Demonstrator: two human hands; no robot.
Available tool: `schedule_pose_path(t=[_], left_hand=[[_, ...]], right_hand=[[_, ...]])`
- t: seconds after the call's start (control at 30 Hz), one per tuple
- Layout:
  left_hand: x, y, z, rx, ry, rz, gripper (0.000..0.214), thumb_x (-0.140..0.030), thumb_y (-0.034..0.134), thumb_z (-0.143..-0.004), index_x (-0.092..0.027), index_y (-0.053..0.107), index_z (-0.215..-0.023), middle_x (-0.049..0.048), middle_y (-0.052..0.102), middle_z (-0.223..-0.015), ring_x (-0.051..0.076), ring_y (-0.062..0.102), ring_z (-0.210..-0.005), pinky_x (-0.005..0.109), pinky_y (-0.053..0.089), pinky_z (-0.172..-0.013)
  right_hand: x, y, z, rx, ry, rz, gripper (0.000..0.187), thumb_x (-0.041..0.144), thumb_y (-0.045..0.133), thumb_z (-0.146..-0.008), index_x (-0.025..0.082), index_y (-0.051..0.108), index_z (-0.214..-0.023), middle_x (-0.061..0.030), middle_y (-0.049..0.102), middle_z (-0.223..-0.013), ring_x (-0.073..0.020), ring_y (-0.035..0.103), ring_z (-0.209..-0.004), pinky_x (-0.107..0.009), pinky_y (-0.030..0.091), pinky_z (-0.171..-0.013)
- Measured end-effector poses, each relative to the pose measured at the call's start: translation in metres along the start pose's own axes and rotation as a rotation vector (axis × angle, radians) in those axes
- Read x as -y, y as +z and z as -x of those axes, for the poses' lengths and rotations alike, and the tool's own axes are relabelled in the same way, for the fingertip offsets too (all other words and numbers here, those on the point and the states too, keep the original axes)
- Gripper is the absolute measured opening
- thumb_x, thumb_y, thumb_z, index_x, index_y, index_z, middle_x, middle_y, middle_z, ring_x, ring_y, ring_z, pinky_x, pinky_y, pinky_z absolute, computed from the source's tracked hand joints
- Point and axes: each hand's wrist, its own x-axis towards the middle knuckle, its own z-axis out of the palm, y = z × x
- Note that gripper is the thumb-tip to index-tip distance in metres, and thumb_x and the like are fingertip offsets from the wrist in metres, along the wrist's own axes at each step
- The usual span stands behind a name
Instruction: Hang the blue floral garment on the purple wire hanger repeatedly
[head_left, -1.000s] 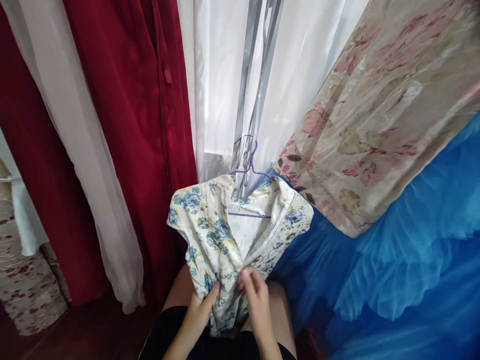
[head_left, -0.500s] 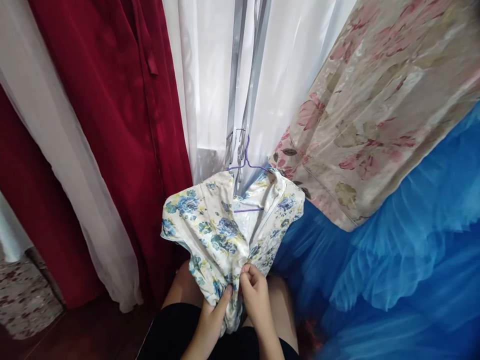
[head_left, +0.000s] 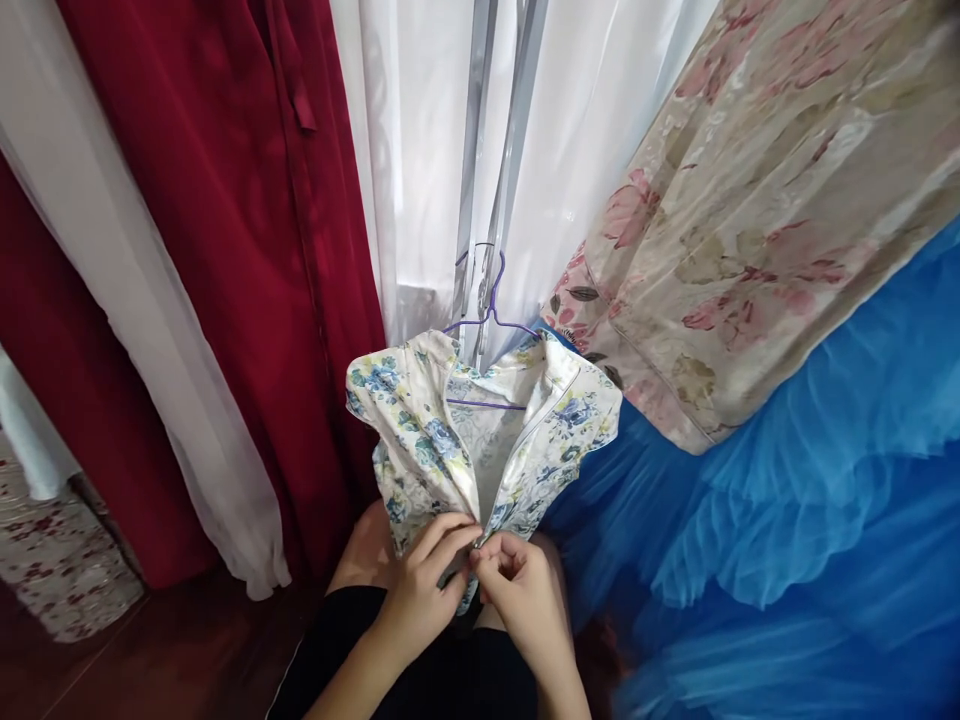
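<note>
A: The left hand [head_left: 426,578] has shifted up from lower on the blue-flowered top [head_left: 424,435], and its fingertips now meet those of the right hand [head_left: 519,582].

B: Is either one gripping?

A: The right pinches the front edge at the base of the neckline. The left touches the cloth just beside it; I cannot tell whether it grips.

B: Where is the top?

A: On a purple hanger [head_left: 492,316], its lower part over the person's lap, between red cloth [head_left: 217,190] on the left and blue tulle [head_left: 750,530] on the right.
</note>
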Motion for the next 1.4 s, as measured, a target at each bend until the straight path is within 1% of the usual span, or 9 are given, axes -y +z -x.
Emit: schedule_pose_path(t=[0.17,0.37,0.5,0.67,0.77,0.97,1.07,1.27,1.4], left_hand=[[-0.007,-0.003,-0.02,0.072,-0.003,0.032,0.018,-0.006,0.059,-0.092,-0.021,0.067,-0.098,0.0044,0.065,-0.101,0.017,0.066,-0.093,0.026,0.052,-0.082],[-0.008,-0.014,-0.029,0.118,0.111,0.099,0.013,-0.012,0.062,-0.094,-0.02,0.073,-0.097,0.0043,0.066,-0.091,0.015,0.066,-0.084,0.025,0.052,-0.075],[-0.01,-0.009,-0.032,0.016,0.216,0.143,0.014,-0.01,0.07,-0.089,-0.02,0.075,-0.097,0.004,0.068,-0.087,0.015,0.067,-0.079,0.025,0.053,-0.072],[-0.011,-0.008,-0.05,-0.106,0.072,0.233,0.013,-0.009,0.067,-0.09,-0.02,0.074,-0.091,0.0035,0.067,-0.087,0.015,0.067,-0.081,0.025,0.053,-0.072],[-0.012,-0.025,-0.088,-0.224,0.058,0.204,0.011,-0.013,0.068,-0.09,-0.019,0.072,-0.082,0.0027,0.064,-0.083,0.015,0.064,-0.078,0.027,0.051,-0.071],[-0.027,-0.07,-0.204,-0.443,0.189,0.095,0.012,-0.021,0.075,-0.086,-0.018,0.072,-0.075,0.0025,0.066,-0.078,0.016,0.062,-0.076,0.029,0.051,-0.069],[-0.036,-0.082,-0.237,-0.508,0.252,0.083,0.01,-0.021,0.077,-0.083,-0.019,0.072,-0.075,0.0033,0.069,-0.084,0.018,0.064,-0.086,0.032,0.054,-0.077],[-0.036,-0.08,-0.212,-0.23,0.229,0.147,0.005,-0.022,0.072,-0.089,-0.019,0.076,-0.088,0.004,0.076,-0.086,0.017,0.07,-0.08,0.03,0.055,-0.072],[-0.031,-0.081,-0.193,-0.159,0.345,-0.014,0.005,-0.019,0.073,-0.087,-0.02,0.077,-0.091,0.0041,0.078,-0.091,0.02,0.071,-0.087,0.037,0.055,-0.084]], right_hand=[[0.003,-0.011,0.004,0.031,-0.035,-0.001,0.03,0.04,0.068,-0.086,0.018,0.056,-0.07,0.0053,0.045,-0.053,-0.0093,0.036,-0.049,-0.023,0.028,-0.05],[-0.001,-0.026,0.005,0.017,-0.156,0.086,0.019,0.032,0.074,-0.082,0.019,0.062,-0.088,-0.0024,0.062,-0.082,-0.0184,0.057,-0.076,-0.027,0.044,-0.069],[-0.013,-0.014,0.0,-0.027,-0.186,0.148,0.01,0.028,0.067,-0.084,0.019,0.062,-0.085,-0.0022,0.062,-0.079,-0.02,0.057,-0.078,-0.028,0.046,-0.072],[-0.02,-0.003,-0.011,-0.051,-0.259,0.1,0.026,0.034,0.064,-0.088,0.02,0.051,-0.07,0.0016,0.051,-0.068,-0.0152,0.046,-0.067,-0.025,0.039,-0.064],[-0.02,-0.005,-0.009,0.0,-0.227,0.161,0.029,0.032,0.069,-0.084,0.019,0.05,-0.067,0.003,0.047,-0.065,-0.014,0.044,-0.065,-0.025,0.035,-0.063],[-0.021,-0.008,0.01,0.072,-0.12,0.165,0.029,0.036,0.073,-0.082,0.019,0.055,-0.067,0.0024,0.05,-0.064,-0.0149,0.047,-0.066,-0.025,0.036,-0.063],[-0.019,-0.019,0.012,0.111,-0.108,0.187,0.03,0.037,0.072,-0.083,0.019,0.055,-0.067,0.0019,0.052,-0.063,-0.0153,0.049,-0.066,-0.025,0.036,-0.063],[-0.013,-0.04,0.0,0.041,-0.098,0.271,0.027,0.039,0.072,-0.084,0.018,0.06,-0.073,0.0002,0.057,-0.067,-0.0161,0.052,-0.065,-0.026,0.038,-0.061],[0.032,-0.03,-0.024,-0.029,-0.285,0.121,0.029,0.045,0.065,-0.091,0.017,0.067,-0.083,-0.0025,0.063,-0.076,-0.0173,0.057,-0.072,-0.028,0.044,-0.069]])
